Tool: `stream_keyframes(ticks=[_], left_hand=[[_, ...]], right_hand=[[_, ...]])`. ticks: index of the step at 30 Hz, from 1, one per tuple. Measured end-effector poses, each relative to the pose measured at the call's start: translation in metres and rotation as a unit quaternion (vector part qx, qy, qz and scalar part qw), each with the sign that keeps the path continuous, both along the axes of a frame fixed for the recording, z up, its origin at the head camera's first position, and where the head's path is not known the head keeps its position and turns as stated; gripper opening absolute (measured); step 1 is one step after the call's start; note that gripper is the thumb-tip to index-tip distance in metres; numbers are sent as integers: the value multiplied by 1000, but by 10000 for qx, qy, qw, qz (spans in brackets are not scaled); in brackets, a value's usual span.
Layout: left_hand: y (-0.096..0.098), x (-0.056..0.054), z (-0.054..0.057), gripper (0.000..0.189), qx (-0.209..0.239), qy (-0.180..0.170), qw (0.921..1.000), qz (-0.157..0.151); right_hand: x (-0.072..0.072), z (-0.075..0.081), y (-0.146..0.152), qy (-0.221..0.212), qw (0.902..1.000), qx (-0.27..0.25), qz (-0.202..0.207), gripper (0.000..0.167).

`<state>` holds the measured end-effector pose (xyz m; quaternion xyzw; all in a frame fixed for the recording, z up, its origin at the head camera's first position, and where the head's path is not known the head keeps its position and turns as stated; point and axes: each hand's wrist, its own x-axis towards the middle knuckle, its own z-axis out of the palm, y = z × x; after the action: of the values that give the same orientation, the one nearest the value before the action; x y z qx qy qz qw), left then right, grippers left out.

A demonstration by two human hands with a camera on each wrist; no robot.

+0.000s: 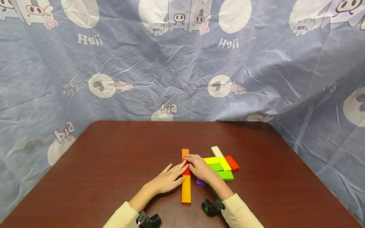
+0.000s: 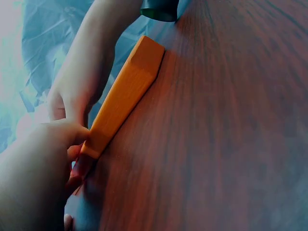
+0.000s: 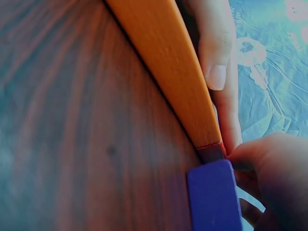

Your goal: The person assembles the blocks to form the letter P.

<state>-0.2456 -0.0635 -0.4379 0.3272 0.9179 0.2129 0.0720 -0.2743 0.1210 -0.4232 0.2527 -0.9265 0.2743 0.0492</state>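
Note:
A straight row of flat blocks lies on the table in the head view: a yellow-orange block [image 1: 186,190] nearest, a red block [image 1: 186,171] in the middle and an orange block [image 1: 185,153] at the far end. My left hand [image 1: 166,181] comes from the left, fingers extended, its fingertips at the red block's side. From the right, my right hand [image 1: 199,167] rests its fingers across the red block and the far orange block's near end, partly covering them. In the right wrist view, a purple block [image 3: 214,197] overlaps the red block's near end.
Right of the row, a cluster of blocks lies flat: green blocks [image 1: 226,175], yellow blocks [image 1: 225,163], a white block [image 1: 217,151] and an orange-red block [image 1: 232,163]. The brown table [image 1: 128,142] ends at a blue printed cloth [image 1: 182,69] behind.

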Motion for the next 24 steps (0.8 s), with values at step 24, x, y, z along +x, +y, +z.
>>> stream_keyframes(ticks=[24], left_hand=[[2,7,0,90,-121,-44,9992,-380]], right_hand=[[-2,-8,11,-465,9983,-297,-195,35]])
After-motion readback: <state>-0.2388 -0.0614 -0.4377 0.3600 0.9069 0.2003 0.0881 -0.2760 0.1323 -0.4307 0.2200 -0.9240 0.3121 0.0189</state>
